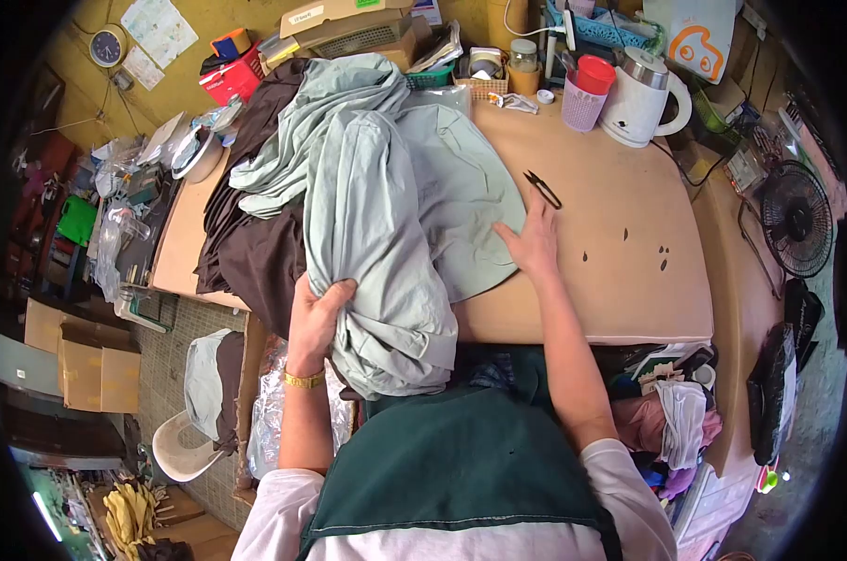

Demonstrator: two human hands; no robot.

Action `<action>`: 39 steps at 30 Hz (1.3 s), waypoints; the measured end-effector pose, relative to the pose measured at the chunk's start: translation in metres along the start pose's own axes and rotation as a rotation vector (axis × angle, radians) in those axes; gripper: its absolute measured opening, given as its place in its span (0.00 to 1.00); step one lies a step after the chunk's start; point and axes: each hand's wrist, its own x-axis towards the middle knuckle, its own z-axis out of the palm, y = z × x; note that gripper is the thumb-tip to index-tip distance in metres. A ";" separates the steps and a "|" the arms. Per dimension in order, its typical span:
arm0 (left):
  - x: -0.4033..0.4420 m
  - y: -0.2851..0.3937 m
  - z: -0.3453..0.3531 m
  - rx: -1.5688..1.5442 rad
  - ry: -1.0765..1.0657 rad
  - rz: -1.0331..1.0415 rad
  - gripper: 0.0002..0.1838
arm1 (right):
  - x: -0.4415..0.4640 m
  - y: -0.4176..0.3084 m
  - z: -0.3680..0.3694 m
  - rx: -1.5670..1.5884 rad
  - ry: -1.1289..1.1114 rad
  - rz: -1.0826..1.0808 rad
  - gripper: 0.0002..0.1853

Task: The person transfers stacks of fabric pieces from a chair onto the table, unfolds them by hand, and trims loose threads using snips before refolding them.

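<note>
Mid-frame, on surface (629, 178): pale green cloth (375, 215), part laid flat, rest left bunched. Left grip (318, 313) clenched on fold; right grip (534, 241) splayed, thumb at cloth edge, fingertips beside black snips (547, 194).

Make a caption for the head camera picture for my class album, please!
The left hand grips pale green cloth; the right hand lies at its edge beside black snips on a tan tabletop.

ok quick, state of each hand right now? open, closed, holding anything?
Left hand: closed, holding a fold of pale green cloth.
Right hand: open, thumb on the cloth, fingertips by the black snips; can't tell if touching them.
</note>
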 end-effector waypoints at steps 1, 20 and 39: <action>0.002 -0.002 -0.004 -0.057 0.009 -0.008 0.15 | -0.001 0.007 0.002 0.376 -0.160 0.148 0.26; 0.097 0.136 -0.208 0.350 0.469 0.169 0.10 | -0.053 0.071 -0.139 0.821 -0.906 0.459 0.32; 0.361 0.113 -0.053 1.721 -0.235 0.302 0.17 | -0.088 0.118 -0.173 0.911 -0.735 0.713 0.34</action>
